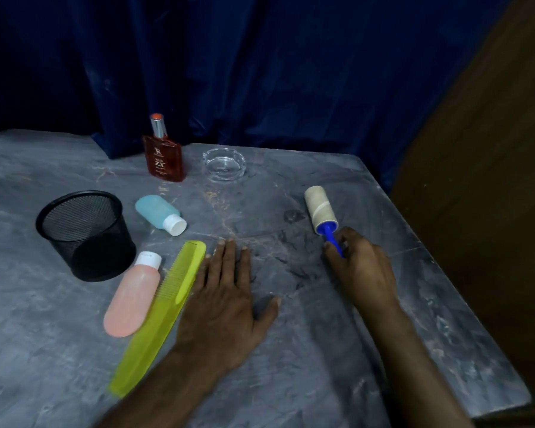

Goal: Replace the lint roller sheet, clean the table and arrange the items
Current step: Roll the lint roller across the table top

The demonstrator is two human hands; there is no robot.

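Note:
My right hand [363,267] grips the blue handle of the lint roller [320,209], whose beige roll lies on the grey table [322,350] pointing away from me. Dark hairs and specks [291,264] are scattered on the surface between my hands. My left hand [226,304] rests flat on the table, fingers spread, holding nothing. Its left edge touches a yellow-green comb [164,313]. A pink bottle [133,296] lies beside the comb, and a blue bottle [158,214] lies further back.
A black mesh cup [85,234] stands upright at the left. A red perfume bottle [164,156] and a clear glass ashtray [224,164] stand at the back by a dark blue curtain. The table's right edge runs close to the roller, with a brown wall beyond.

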